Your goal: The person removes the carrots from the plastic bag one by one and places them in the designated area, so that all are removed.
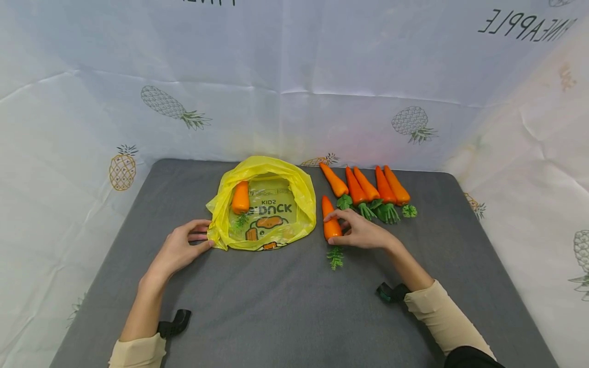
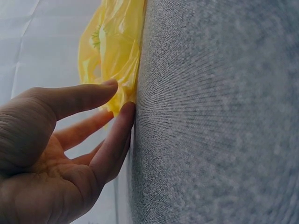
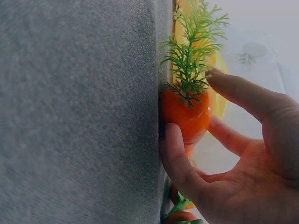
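A yellow plastic bag (image 1: 306, 197) lies with its mouth spread wide, printed with a duck and mirrored lettering. One orange carrot (image 1: 240, 198) with a feathery green top is inside the bag, at its left side. My left hand (image 1: 184, 246) holds the bag's left edge between thumb and fingers, low by the table. Thumb and fingers of my right hand (image 1: 363, 230) grip another carrot (image 3: 184, 114) around its thick end, just right of the bag. That carrot's feathery green top (image 3: 191, 56) points toward me, and its tip points away.
Several more carrots (image 1: 356, 186) with green tops lie in a row at the back right of the grey table (image 1: 276, 306). A white sheet (image 1: 322, 66) printed with pineapples hangs behind the table's far edge. Black wrist mounts (image 1: 175, 323) sit on both arms.
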The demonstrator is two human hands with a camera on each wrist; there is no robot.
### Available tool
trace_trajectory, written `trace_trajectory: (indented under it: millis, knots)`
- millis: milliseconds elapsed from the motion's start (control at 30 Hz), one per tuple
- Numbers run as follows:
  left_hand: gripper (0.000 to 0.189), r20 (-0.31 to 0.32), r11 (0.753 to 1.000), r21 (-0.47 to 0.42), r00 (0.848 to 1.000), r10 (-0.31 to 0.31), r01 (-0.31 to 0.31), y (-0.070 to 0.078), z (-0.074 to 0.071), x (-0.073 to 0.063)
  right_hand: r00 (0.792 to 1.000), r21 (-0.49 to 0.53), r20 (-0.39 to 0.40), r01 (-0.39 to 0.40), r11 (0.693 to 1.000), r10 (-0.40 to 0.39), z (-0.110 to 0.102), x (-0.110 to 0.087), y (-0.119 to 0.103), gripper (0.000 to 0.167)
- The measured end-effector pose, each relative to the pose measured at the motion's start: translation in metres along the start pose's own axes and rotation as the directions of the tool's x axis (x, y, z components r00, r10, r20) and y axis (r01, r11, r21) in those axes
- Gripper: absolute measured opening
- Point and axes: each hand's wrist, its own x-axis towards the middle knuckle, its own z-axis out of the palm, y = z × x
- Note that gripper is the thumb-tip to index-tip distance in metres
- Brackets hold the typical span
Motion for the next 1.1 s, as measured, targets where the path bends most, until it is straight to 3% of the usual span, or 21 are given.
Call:
trace_trajectory:
  millis: [667, 1100]
  knots:
    - [0.057, 0.002, 1.0, -0.007, 1.0, 0.006, -0.006, 0.001, 0.0, 0.0, 0.999, 0.041, -0.034, 0.027, 0.999, -0.025, -0.021, -0.001, -0.008, 0.056]
    - [0.058, 0.008, 1.0, -0.011, 1.0, 0.011, -0.011, 0.002, -0.001, 0.0, 0.995, 0.067, -0.067, 0.078, 0.995, -0.073, -0.031, 0.007, -0.03, 0.06]
